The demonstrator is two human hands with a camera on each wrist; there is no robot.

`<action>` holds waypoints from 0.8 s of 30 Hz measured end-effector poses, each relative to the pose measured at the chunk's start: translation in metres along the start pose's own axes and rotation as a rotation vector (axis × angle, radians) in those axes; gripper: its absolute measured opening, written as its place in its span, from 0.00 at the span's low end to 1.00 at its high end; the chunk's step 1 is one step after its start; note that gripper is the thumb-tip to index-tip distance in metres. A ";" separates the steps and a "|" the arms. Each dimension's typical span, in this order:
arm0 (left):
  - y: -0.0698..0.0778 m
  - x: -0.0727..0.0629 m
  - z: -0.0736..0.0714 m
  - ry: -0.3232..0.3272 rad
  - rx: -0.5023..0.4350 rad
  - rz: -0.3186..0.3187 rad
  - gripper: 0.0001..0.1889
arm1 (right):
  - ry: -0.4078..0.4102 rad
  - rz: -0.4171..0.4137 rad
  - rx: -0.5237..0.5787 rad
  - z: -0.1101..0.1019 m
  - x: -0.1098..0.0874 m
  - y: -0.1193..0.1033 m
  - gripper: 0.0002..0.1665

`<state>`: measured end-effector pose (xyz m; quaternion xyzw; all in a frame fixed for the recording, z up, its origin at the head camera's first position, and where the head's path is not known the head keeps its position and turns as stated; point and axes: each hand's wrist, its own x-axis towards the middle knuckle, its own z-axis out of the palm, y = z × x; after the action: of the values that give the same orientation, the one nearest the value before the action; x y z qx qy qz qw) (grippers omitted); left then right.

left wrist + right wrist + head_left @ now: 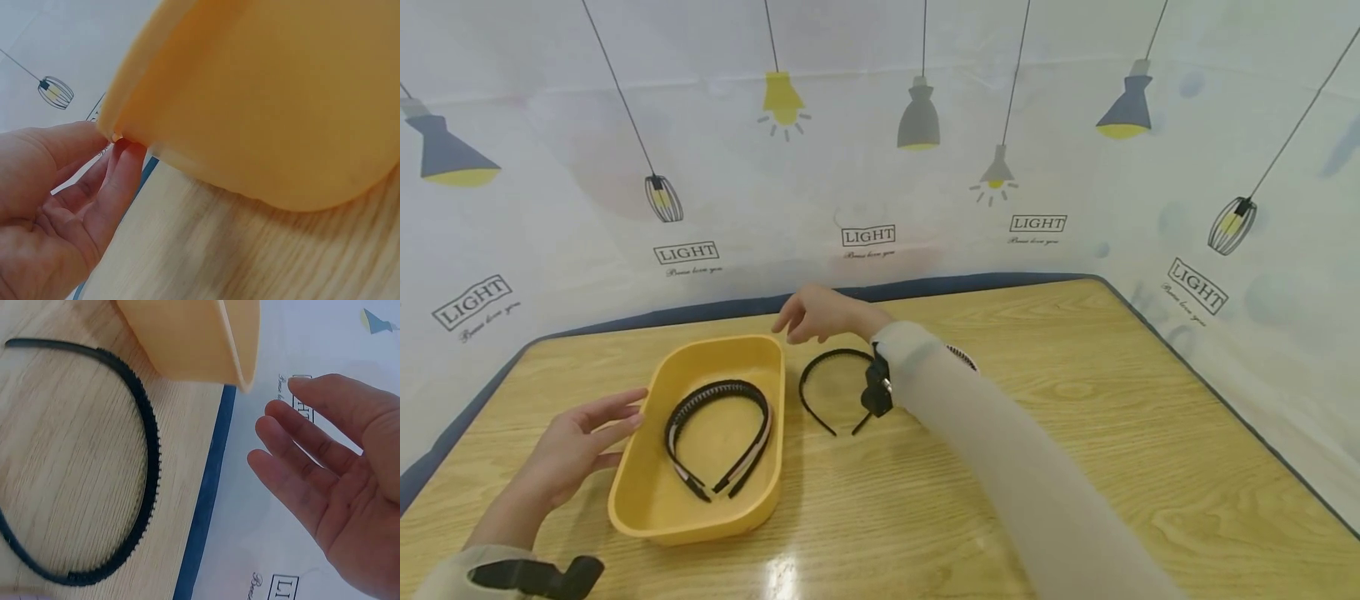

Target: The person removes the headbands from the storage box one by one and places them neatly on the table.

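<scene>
A yellow plastic basin (625, 500) stands on the table and holds black headbands (730, 387), at least one with a pinkish inner band; they overlap, so I cannot tell how many. At its left side, my left hand (571, 442) pinches the rim between thumb and fingertips, seen closer in the left wrist view (75, 200). My right hand (820, 315) hovers by the basin's far right corner, holding nothing, its fingers loosely bent and apart from the rim. A black toothed headband (150, 444) lies on the table below that hand, partly covered by my right wrist in the head view.
Behind my right sleeve, part of another headband (962, 358) with light and dark stripes shows. The wooden table (1075, 400) meets a pale wall covering (865, 192) printed with lamps along a dark blue edge. A black strap sits on each wrist.
</scene>
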<state>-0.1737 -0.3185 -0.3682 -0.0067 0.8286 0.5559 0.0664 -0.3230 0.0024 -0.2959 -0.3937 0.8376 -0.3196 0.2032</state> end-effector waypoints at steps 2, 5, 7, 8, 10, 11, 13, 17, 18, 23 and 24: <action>0.000 0.000 0.000 0.000 0.005 0.001 0.28 | -0.013 -0.008 0.003 0.003 0.004 -0.004 0.17; 0.000 0.000 0.000 0.000 0.004 0.003 0.28 | -0.025 -0.022 0.019 0.008 0.009 -0.010 0.16; 0.000 0.000 0.000 0.000 0.002 0.003 0.28 | -0.031 -0.032 0.024 0.010 0.013 -0.014 0.16; 0.000 0.000 0.000 0.000 0.001 0.004 0.27 | -0.035 -0.036 0.027 0.012 0.014 -0.015 0.16; -0.001 0.000 0.000 0.001 0.002 0.006 0.27 | -0.042 -0.042 0.031 0.014 0.017 -0.018 0.16; -0.001 0.000 0.000 -0.001 -0.002 0.009 0.27 | -0.043 -0.040 0.029 0.015 0.019 -0.020 0.16; -0.001 0.000 -0.001 -0.002 -0.008 0.014 0.26 | -0.048 -0.035 0.029 0.017 0.021 -0.023 0.16; -0.003 0.001 -0.001 -0.006 -0.033 0.021 0.24 | -0.045 -0.024 0.035 0.022 0.025 -0.028 0.16; -0.003 0.001 -0.002 -0.005 -0.032 0.019 0.24 | -0.046 -0.021 0.034 0.023 0.026 -0.029 0.16; -0.002 0.002 -0.002 -0.002 -0.008 0.001 0.27 | -0.052 0.018 0.016 0.028 0.035 -0.031 0.17; -0.002 0.002 -0.002 -0.002 -0.005 -0.002 0.27 | -0.052 0.025 0.009 0.029 0.037 -0.032 0.17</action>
<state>-0.1759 -0.3207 -0.3697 -0.0072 0.8270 0.5581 0.0678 -0.3111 -0.0528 -0.2981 -0.3907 0.8354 -0.3104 0.2306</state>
